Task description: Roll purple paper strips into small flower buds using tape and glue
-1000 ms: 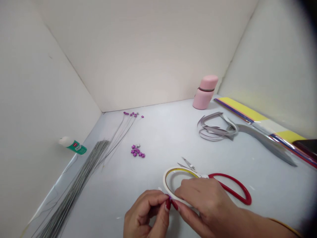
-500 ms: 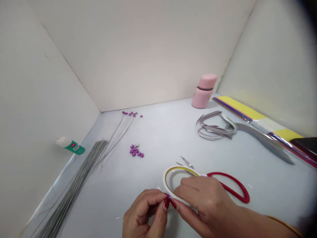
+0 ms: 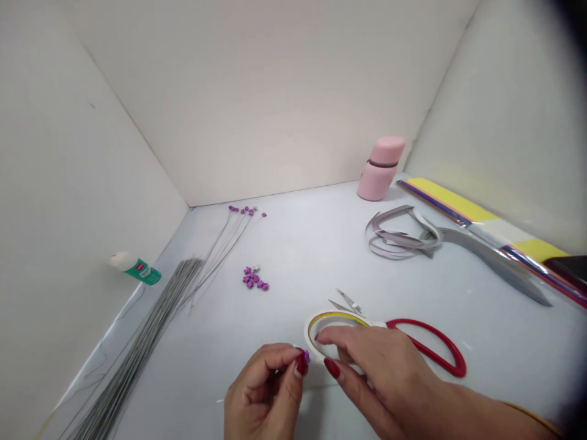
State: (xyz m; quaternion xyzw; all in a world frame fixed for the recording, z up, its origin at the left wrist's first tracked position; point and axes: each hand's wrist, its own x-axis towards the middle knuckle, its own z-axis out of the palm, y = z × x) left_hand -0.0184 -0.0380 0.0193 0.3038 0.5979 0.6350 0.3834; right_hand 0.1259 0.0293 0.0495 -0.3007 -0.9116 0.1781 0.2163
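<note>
My left hand is low in the view, its thumb and forefinger pinched on a tiny purple paper piece. My right hand lies just to its right, fingers spread, resting over a white and yellow tape roll. Its fingertips stand a little apart from the purple piece. Red-handled scissors lie touching the roll, partly under my right hand.
A small pile of purple pieces lies mid-table. A bundle of grey wires runs along the left, some tipped with purple buds. A glue bottle lies at left, a pink container at back, grey paper strips and coloured sheets at right.
My right hand has let go of the purple piece and drawn its fingers a little to the right, onto the tape roll. My left hand still pinches the piece.
</note>
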